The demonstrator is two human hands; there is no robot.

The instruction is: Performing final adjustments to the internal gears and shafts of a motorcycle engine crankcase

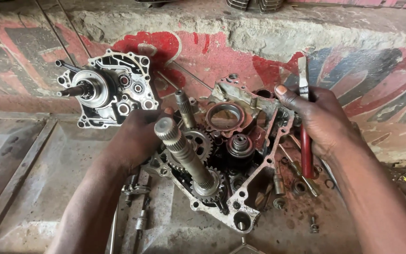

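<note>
**A:** Starting nearest you: your left hand (135,136) is wrapped round the near-left edge of the crankcase (240,207), fingers curled under it. It's steadying the case, nothing loose in it. The case half sits open-side up on the dirty concrete floor (34,197), right in front of you between your arms. The long splined shaft (184,153) pokes up toward you out of its gear (210,186).

**B:** And the right?

**A:** Your right hand (320,120) is clenched on the red-handled pliers (305,136), thumb pressed on the case's far-right rim. I'd say keep that left grip low and firm so the case doesn't rock, and hold the pliers' nose clear of the gasket face while you press.

**B:** How's the case look?

**A:** Grimy. Oily dark gears inside, a rusty-brown bearing seat (224,115) toward the back, bare alloy rim with bolt holes all round. Small bolts and sockets (278,186) are scattered just beside it on your right, so watch your elbow. Further back on the left, the other case half (106,89) leans by the painted wall (240,51), well apart from yours.
</note>
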